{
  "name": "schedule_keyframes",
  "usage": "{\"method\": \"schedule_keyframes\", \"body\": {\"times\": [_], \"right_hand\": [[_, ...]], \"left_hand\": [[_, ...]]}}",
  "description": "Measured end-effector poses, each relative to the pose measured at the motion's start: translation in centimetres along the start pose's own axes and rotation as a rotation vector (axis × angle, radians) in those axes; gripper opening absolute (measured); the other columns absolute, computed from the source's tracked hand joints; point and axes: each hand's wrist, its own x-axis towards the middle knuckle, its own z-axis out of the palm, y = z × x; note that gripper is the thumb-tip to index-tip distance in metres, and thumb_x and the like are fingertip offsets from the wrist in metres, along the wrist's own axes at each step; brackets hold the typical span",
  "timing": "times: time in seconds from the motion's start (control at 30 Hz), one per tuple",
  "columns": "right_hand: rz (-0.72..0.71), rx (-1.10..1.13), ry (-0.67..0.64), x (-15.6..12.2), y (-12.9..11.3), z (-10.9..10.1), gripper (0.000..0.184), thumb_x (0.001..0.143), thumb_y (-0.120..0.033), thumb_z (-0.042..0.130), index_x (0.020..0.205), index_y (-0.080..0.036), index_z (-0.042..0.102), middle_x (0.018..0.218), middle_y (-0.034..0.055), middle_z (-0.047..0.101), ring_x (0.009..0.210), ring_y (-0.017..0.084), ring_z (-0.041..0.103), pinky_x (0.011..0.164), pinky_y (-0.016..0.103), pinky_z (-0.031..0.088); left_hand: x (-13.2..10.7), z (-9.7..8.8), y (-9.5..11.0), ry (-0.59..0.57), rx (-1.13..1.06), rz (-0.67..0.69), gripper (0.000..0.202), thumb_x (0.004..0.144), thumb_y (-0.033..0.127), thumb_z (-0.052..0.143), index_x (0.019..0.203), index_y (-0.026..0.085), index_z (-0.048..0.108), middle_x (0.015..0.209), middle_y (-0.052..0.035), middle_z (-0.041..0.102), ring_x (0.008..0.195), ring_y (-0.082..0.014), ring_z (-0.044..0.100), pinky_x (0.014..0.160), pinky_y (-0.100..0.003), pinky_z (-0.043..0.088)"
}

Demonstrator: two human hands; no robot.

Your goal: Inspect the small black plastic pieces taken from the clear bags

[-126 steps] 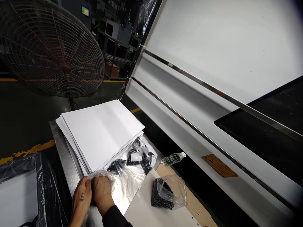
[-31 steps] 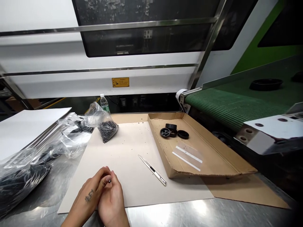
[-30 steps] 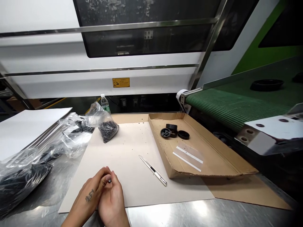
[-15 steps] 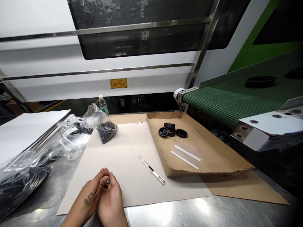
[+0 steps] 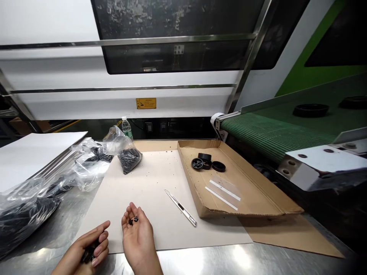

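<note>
My right hand (image 5: 137, 236) lies palm up over the near edge of a grey cardboard sheet (image 5: 149, 191), with a few small black parts (image 5: 133, 220) resting on its fingers. My left hand (image 5: 83, 252) is at the lower left, palm turned up and fingers curled around more small black parts. A silver utility knife (image 5: 180, 207) lies on the sheet to the right of my right hand. A clear bag of small black parts (image 5: 127, 152) sits at the sheet's far left corner.
A shallow cardboard tray (image 5: 258, 191) holds three black round caps (image 5: 208, 163) and clear strips. Plastic bags (image 5: 25, 210) and a white sheet stack (image 5: 31, 152) lie left. A green conveyor (image 5: 272, 130) runs right; a water bottle (image 5: 125, 126) stands behind.
My hands were pressed together over a small black part; now they have come apart, both palms up, with parts in each. Earlier still I was facing left at the bags.
</note>
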Motion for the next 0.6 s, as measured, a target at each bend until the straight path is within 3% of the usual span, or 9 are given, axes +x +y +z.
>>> {"method": "schedule_keyframes", "body": {"times": [0.07, 0.13, 0.2, 0.27, 0.3, 0.37, 0.47, 0.53, 0.6], "right_hand": [[0.014, -0.008, -0.024, 0.0, 0.0, 0.1, 0.013, 0.086, -0.016, 0.058, 0.091, -0.006, 0.065, 0.084, 0.0101, 0.066, 0.077, 0.015, 0.063, 0.075, 0.027, 0.051], [0.034, -0.013, -0.046, 0.0, 0.2, 0.2, 0.013, 0.086, -0.016, 0.057, 0.089, -0.007, 0.066, 0.085, 0.0103, 0.066, 0.079, 0.016, 0.064, 0.078, 0.028, 0.051], [0.062, -0.003, -0.082, -0.1, 0.4, 0.2, 0.015, 0.088, -0.02, 0.056, 0.089, -0.009, 0.066, 0.086, 0.0095, 0.066, 0.079, 0.016, 0.064, 0.078, 0.028, 0.051], [0.096, 0.027, -0.116, -0.2, 0.6, 0.2, 0.019, 0.088, -0.025, 0.056, 0.092, -0.01, 0.066, 0.087, 0.0078, 0.066, 0.079, 0.015, 0.064, 0.079, 0.027, 0.051], [0.109, 0.047, -0.129, -0.3, 0.8, 0.1, 0.02, 0.089, -0.027, 0.056, 0.094, -0.011, 0.066, 0.087, 0.007, 0.067, 0.079, 0.015, 0.064, 0.08, 0.027, 0.051], [0.12, 0.073, -0.143, -0.4, 0.9, 0.0, 0.022, 0.089, -0.029, 0.056, 0.096, -0.011, 0.066, 0.087, 0.0063, 0.067, 0.08, 0.015, 0.063, 0.08, 0.026, 0.051], [0.127, 0.096, -0.119, -0.5, 1.0, -0.1, 0.025, 0.09, -0.03, 0.055, 0.1, -0.01, 0.065, 0.089, 0.0071, 0.067, 0.081, 0.017, 0.064, 0.072, 0.026, 0.052], [0.161, 0.142, -0.076, -0.5, 0.9, 0.0, 0.024, 0.091, -0.03, 0.054, 0.099, -0.011, 0.064, 0.089, 0.007, 0.068, 0.08, 0.017, 0.065, 0.068, 0.026, 0.053], [0.181, 0.204, -0.059, -0.5, 0.7, 0.2, 0.021, 0.092, -0.027, 0.052, 0.096, -0.011, 0.065, 0.088, 0.0071, 0.068, 0.079, 0.016, 0.065, 0.069, 0.026, 0.053]], "left_hand": [[-0.6, 0.6, 0.0, -0.064, 0.104, 0.077, 0.02, 0.078, 0.023, 0.068, 0.095, 0.014, 0.063, 0.06, 0.0048, 0.045, 0.041, -0.0032, 0.026, 0.036, -0.018, 0.019], [-0.7, 1.4, -0.2, -0.145, 0.327, 0.162, 0.031, 0.082, 0.044, 0.061, 0.097, 0.017, 0.061, 0.055, 0.0077, 0.041, 0.037, -0.0023, 0.016, 0.034, -0.018, 0.011], [-0.4, 2.3, -0.6, -0.208, 0.576, 0.234, 0.044, 0.081, 0.057, 0.054, 0.093, 0.016, 0.064, 0.047, 0.0101, 0.033, 0.036, -0.0039, 0.017, 0.035, -0.019, 0.015], [-0.1, 3.3, -0.8, -0.233, 0.729, 0.301, 0.041, 0.079, 0.054, 0.058, 0.084, 0.015, 0.068, 0.047, 0.0068, 0.04, 0.044, -0.0092, 0.038, 0.045, -0.022, 0.034], [0.0, 3.9, -0.8, -0.218, 0.804, 0.342, 0.034, 0.079, 0.048, 0.061, 0.081, 0.015, 0.069, 0.053, 0.0032, 0.049, 0.057, -0.0136, 0.05, 0.058, -0.025, 0.041], [-0.1, 4.9, -0.6, -0.187, 1.003, 0.4, 0.02, 0.081, 0.036, 0.061, 0.086, 0.019, 0.07, 0.078, -0.0025, 0.064, 0.085, -0.0212, 0.057, 0.082, -0.031, 0.041], [-0.4, 6.0, 0.0, -0.193, 1.244, 0.411, 0.028, 0.08, 0.026, 0.06, 0.107, 0.026, 0.063, 0.104, -0.0029, 0.065, 0.099, -0.0227, 0.055, 0.093, -0.034, 0.037], [-0.3, 5.8, 0.2, -0.203, 1.178, 0.39, 0.038, 0.08, 0.026, 0.063, 0.117, 0.027, 0.056, 0.106, -0.0029, 0.065, 0.099, -0.02, 0.056, 0.088, -0.03, 0.04], [0.1, 4.8, 0.0, -0.19, 0.963, 0.345, 0.042, 0.08, 0.039, 0.064, 0.118, 0.025, 0.051, 0.077, -0.0001, 0.067, 0.07, -0.0148, 0.058, 0.063, -0.023, 0.044]]}}
